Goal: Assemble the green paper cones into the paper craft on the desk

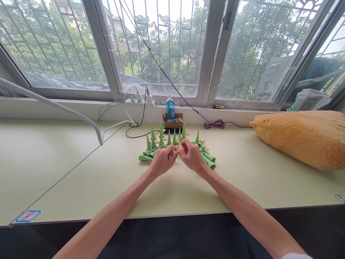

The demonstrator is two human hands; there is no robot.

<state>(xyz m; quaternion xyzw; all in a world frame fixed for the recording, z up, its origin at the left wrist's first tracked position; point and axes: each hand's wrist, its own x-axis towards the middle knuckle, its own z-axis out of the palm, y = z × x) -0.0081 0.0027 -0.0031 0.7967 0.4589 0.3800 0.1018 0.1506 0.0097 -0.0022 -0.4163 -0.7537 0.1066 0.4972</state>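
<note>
My left hand [164, 159] and my right hand [192, 155] meet above the table, fingertips pinched close together. A speck of yellow shows between them, but what they hold is too small and too hidden to name. Behind the hands stand several green plant watering spikes [161, 133], points upward, with small yellow valves at their sides. More green spikes lie on their sides, some left of my left hand and others [209, 159] beside my right wrist. My fingers cover part of the group.
Behind the spikes, a small cardboard box [172, 124] stands by a blue-labelled bottle [170, 108]. A coiled red and black cable [215, 124] lies right of it. An orange plush cushion [299, 138] occupies the right side. A white tube-like arm [67, 108] crosses the left; a power strip [138, 101] sits on the sill.
</note>
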